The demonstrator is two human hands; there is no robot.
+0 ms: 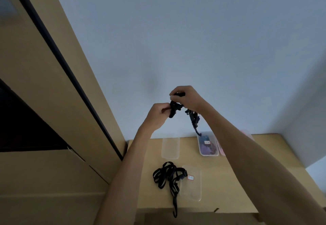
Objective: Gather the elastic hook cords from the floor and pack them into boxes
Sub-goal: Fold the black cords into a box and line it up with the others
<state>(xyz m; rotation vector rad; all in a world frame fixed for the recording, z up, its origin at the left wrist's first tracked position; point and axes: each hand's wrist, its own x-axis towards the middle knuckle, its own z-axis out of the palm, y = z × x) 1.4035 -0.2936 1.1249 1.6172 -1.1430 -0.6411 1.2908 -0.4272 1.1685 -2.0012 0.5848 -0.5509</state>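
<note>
Both hands are raised in front of the pale wall, holding one black elastic hook cord (192,117). My left hand (157,114) grips its bunched end, and my right hand (187,97) pinches the cord a little higher. A loose length with a hook hangs down below my right wrist. A second black hook cord (167,176) lies tangled on the tan surface, its hook hanging over the near edge. A clear plastic box (194,187) with a small label lies beside that cord. Another clear box (208,145) holding dark contents stands further back.
An empty clear lid or box (170,148) lies at the back left of the tan surface (247,180). A pinkish box (221,149) is partly hidden behind my right forearm. Tan cabinet panels (53,171) with a dark edge rise on the left.
</note>
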